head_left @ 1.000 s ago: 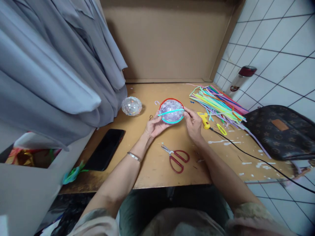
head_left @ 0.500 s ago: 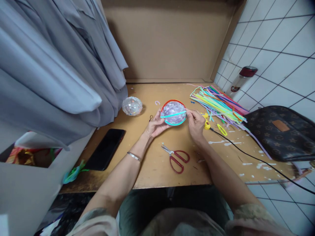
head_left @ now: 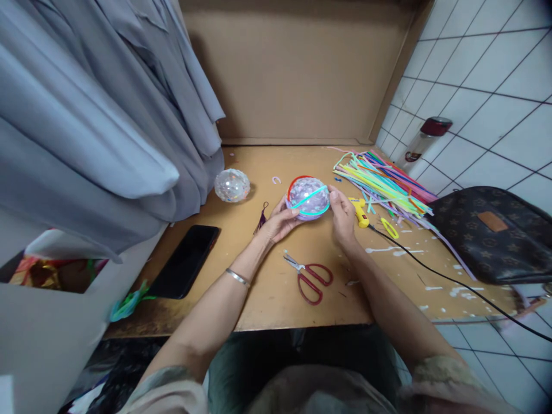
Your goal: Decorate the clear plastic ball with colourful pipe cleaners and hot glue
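A clear speckled ball (head_left: 305,193) with red, turquoise and purple strips around it is held above the middle of the table. My left hand (head_left: 280,223) grips its lower left side, thumb in front and fingers beneath. At the ball's right edge, my right hand (head_left: 342,216) pinches the rim near the end of the turquoise strip. Red-handled scissors (head_left: 311,280) lie below the ball. A dark purple tassel (head_left: 261,219) is just left of my left hand. The yellow glue gun (head_left: 360,213) rests right of my right hand.
A second clear ball (head_left: 232,186) and a black phone (head_left: 185,262) are on the left. Colourful strips (head_left: 383,183), a yellow clip (head_left: 389,228), a dark bag (head_left: 491,234) and a red-capped bottle (head_left: 425,142) stand right. A black cord crosses the right side. Grey cloth hangs left.
The ball has turned and moved slightly right, so the turquoise strip slants more steeply and purple shows below. My left hand has followed it, uncovering more of the tassel.
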Demonstrator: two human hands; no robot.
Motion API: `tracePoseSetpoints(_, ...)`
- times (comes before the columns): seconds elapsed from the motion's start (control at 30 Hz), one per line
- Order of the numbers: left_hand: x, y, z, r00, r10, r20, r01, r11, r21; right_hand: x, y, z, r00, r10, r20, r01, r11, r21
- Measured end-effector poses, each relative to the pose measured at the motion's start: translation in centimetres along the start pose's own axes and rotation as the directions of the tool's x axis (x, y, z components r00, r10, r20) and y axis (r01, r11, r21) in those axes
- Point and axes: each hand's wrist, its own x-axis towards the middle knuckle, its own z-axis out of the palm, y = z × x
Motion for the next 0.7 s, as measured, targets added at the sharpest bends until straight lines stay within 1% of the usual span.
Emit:
tracePoseSetpoints(0.07,0.1,-0.1,0.4,0.998,0.037,-0.041,-0.037,0.999,-0.001,-0.5,0.2,0.8,0.996,0.059,0.067,-0.065,0.994,0.089)
tracePoseSetpoints(0.17,0.0,-0.5,1.0,0.995,0.064,-0.080,-0.065,0.998,-0.011,-1.6,0.1,1.7,0.983,0.094,0.158,-0.113,0.987,0.116)
tracePoseSetpoints(0.3,-0.1,-1.2,1.5,0.992,0.085,-0.098,-0.085,0.996,0.002,-2.3,-0.2,2.1,0.983,0.097,0.159,-0.113,0.989,0.092)
tracePoseSetpoints(0.47,0.1,-2.1,1.2,0.990,0.087,-0.113,-0.082,0.996,0.047,-1.8,-0.3,1.7,0.982,0.104,0.155,-0.124,0.985,0.123)
tracePoseSetpoints(0.57,0.2,-2.1,0.8,0.991,0.096,-0.094,-0.086,0.991,0.102,-1.2,-0.5,1.3,0.984,0.093,0.155,-0.106,0.992,0.074)
tracePoseSetpoints(0.7,0.4,-1.7,0.2,0.991,0.133,-0.013,-0.129,0.980,0.153,-0.4,-1.0,0.6,0.979,0.069,0.194,-0.073,0.997,0.017)
